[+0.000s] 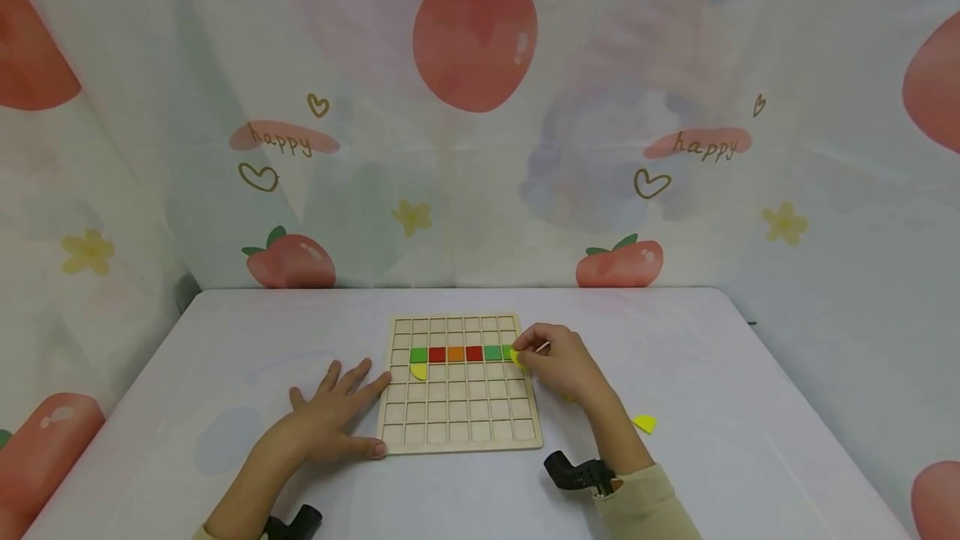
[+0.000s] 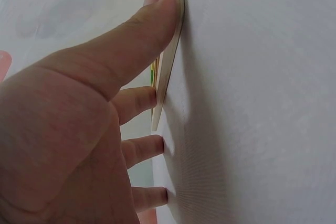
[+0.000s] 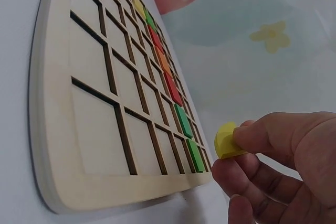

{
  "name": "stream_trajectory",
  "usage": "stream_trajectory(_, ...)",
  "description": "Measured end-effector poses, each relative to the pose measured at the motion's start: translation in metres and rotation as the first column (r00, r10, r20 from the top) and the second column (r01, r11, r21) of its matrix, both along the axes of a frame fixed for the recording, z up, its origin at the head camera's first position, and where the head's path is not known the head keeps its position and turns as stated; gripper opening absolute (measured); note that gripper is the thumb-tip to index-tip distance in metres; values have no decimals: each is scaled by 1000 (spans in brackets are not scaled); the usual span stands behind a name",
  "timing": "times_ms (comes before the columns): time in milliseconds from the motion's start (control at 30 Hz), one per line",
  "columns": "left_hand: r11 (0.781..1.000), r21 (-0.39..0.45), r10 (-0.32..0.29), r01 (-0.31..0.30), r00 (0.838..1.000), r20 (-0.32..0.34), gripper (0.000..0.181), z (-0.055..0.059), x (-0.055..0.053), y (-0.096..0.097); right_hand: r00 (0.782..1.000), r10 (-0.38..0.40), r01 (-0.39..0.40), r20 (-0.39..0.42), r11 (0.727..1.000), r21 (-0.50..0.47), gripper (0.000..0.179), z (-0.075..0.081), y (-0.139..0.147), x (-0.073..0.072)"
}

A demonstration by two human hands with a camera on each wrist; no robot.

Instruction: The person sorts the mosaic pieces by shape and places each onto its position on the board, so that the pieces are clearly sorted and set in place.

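Observation:
A wooden grid board (image 1: 457, 412) lies flat on the table. One row holds a green square tile (image 1: 418, 355), a red tile (image 1: 437, 355), an orange tile (image 1: 455, 354), another red tile (image 1: 474, 354) and two green tiles at the right end. Just below the leftmost tile sits a yellow quarter-circle tile (image 1: 419, 372). My left hand (image 1: 322, 419) is spread at the board's left side, thumb and index finger touching its edge. Over the right edge, thumb and fingers of my right hand (image 1: 561, 361) pinch a yellow curved-edge tile (image 3: 226, 141).
A yellow quarter-circle tile (image 1: 645, 423) lies on the white table (image 1: 750, 440) beyond my right forearm. Another yellow piece (image 1: 569, 397) shows partly behind the right wrist. A fruit-printed curtain (image 1: 465, 190) hangs behind and at the sides.

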State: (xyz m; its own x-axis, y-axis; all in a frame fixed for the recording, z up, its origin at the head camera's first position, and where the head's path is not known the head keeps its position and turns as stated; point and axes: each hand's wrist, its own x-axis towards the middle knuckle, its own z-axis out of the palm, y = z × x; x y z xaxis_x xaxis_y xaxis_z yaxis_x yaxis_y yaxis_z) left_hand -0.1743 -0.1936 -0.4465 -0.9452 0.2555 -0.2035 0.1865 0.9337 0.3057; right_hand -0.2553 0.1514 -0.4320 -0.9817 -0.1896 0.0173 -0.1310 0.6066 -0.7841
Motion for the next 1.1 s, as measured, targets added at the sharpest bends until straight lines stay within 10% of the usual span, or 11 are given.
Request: stream_trajectory(1100,1000,-7,-7,7,1000,4,102,1,1,1,994,100,-104,-54,990,-91,5,13,-40,4)
